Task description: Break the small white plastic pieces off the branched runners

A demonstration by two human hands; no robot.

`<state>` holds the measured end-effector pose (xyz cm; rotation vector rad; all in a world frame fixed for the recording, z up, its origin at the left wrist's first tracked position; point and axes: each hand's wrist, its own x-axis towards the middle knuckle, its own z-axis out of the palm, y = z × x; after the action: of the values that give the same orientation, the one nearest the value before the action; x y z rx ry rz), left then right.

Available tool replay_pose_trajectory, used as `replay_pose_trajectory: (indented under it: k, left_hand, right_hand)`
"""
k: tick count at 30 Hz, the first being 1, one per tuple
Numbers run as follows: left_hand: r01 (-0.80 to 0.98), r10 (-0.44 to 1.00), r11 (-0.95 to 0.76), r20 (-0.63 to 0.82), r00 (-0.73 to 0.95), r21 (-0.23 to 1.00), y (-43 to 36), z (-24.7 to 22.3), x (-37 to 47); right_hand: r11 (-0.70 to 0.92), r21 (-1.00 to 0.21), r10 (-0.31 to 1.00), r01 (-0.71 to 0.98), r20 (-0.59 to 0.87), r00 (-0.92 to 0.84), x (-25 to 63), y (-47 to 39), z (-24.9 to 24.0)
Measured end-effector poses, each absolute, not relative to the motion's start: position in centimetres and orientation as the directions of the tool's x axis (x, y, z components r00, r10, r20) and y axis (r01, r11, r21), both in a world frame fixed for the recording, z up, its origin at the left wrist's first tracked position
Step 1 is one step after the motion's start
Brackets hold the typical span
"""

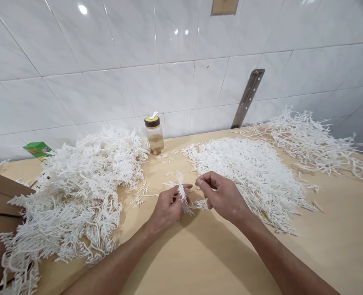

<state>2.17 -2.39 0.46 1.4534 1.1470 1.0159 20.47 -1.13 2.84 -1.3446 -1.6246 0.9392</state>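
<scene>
My left hand (168,205) is closed on a small white plastic sprig (181,189) with thin side twigs, held upright between thumb and fingers. Just to its right, my right hand (221,196) is pinched, thumb against forefinger, close to the left fingertips. Whatever is in that pinch is too small to make out. A few loose white sprigs (200,204) lie on the table beneath and between the hands. Beyond my right hand spreads a flat heap of short white pieces (246,168). Left of my left hand lies a branched white piece (142,194).
A tall pile of white branches (77,192) covers the table's left side. Bare white stems (316,141) lie at the back right. By the tiled wall stand a bottle (155,137) and a metal bar (248,98). Further left are a green box (37,149) and cardboard (0,221).
</scene>
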Motion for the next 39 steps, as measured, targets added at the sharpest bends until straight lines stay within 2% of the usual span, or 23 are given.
replay_pose_trajectory:
  k: [4,7,14,20,24,29,35,39]
  left_hand:
    - [0.302,0.97,-0.178,0.114,0.217,0.937,-2.6,0.1,2.0]
    - [0.407,0.968,-0.204,0.12,0.222,0.891,-2.7,0.1,2.0]
    - [0.467,0.951,-0.225,0.089,0.297,0.855,-2.7,0.6,2.1]
    - [0.483,0.954,-0.23,0.098,0.284,0.845,-2.6,0.1,2.1]
    - [0.385,0.953,-0.166,0.048,0.299,0.908,-2.4,-0.2,2.1]
    - [0.076,0.924,-0.007,-0.022,0.381,0.997,-2.1,0.6,2.0]
    - [-0.044,0.882,0.177,-0.139,0.449,0.983,-2.0,1.7,1.1]
    - [-0.144,0.861,0.262,-0.164,0.482,0.954,-1.8,1.9,0.5]
  right_hand:
    - [0.061,-0.988,0.971,0.141,0.025,-0.239,20.5,-1.3,3.0]
    - [0.063,-0.995,0.967,0.083,0.04,-0.25,20.6,-1.4,3.1]
    - [0.106,-0.982,0.96,0.156,0.06,-0.275,20.4,-1.8,3.6]
    - [0.108,-0.967,0.972,0.229,0.054,-0.23,20.3,-1.5,3.3]
    - [0.099,-0.957,0.98,0.273,0.046,-0.194,20.5,-1.1,2.8]
    - [0.09,-0.957,0.984,0.275,0.042,-0.175,20.4,-1.2,3.1]
    - [0.1,-0.951,0.982,0.294,0.048,-0.181,20.2,-1.4,3.2]
    - [0.097,-0.952,0.984,0.292,0.047,-0.171,20.3,-1.3,3.0]
